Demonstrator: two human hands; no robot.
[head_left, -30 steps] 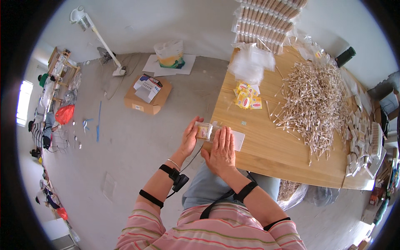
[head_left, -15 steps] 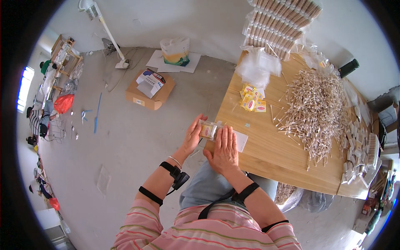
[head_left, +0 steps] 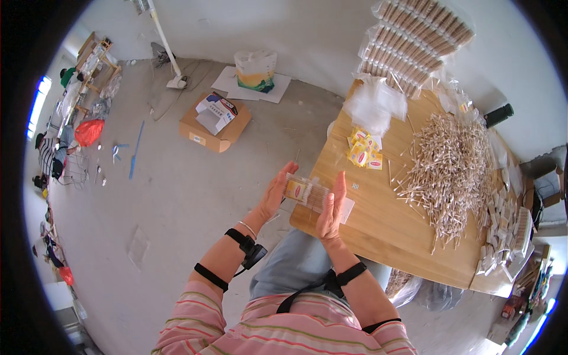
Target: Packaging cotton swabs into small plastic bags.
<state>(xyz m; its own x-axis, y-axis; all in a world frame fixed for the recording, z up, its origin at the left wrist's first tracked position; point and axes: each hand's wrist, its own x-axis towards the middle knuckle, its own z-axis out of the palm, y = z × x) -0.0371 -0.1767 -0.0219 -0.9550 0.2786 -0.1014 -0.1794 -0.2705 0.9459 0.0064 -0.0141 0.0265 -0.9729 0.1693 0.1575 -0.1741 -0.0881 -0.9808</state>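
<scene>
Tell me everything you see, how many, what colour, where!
Table: one, light brown, right
Swab pack: one, clear, yellow label, picture's middle
Loose swabs: countless, white and tan, heaped on table
Labels: several, yellow, on table
Plastic bags: several, clear, on table
Packed swabs: many, brown and white, far table end
Carton: one, brown, floor
Carrier bag: one, white, yellow, green, near wall
Pole: one, white, near wall
Strips: a few, blue, left floor
Co-workers: several, mixed clothes, far left
Left hand: one, bare, left of swab pack
Right hand: one, bare, right of swab pack
</scene>
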